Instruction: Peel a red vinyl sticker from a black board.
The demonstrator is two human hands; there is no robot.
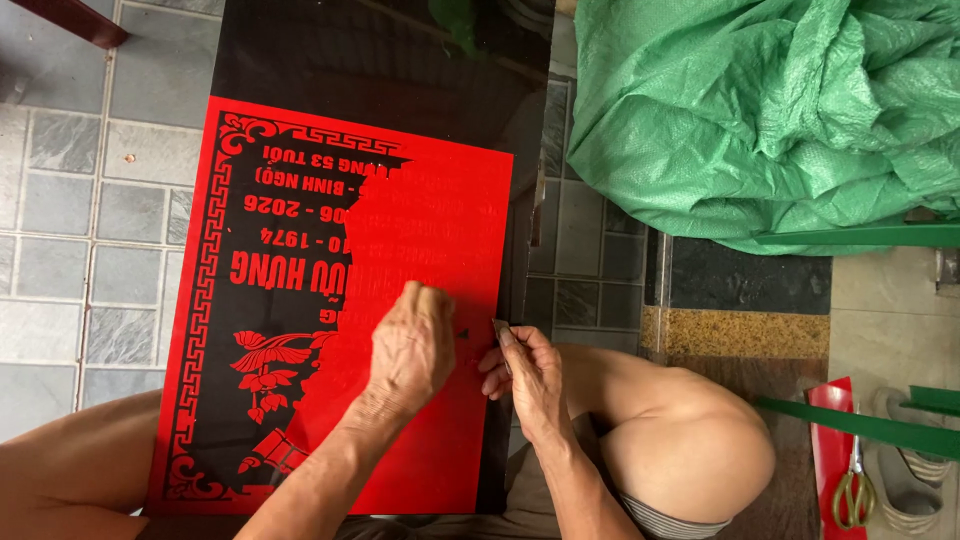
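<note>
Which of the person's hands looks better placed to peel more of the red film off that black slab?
Probably the left hand: it rests on the red vinyl film covering the glossy black slab. The right hand grips a small blade at the edge.

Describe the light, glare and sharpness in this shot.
Head view: soft, even daylight with no hard shadows; the black slab mirrors dim shapes at the top; both the left hand and the right hand are sharp; the green sack is bright, not blown out.
</note>
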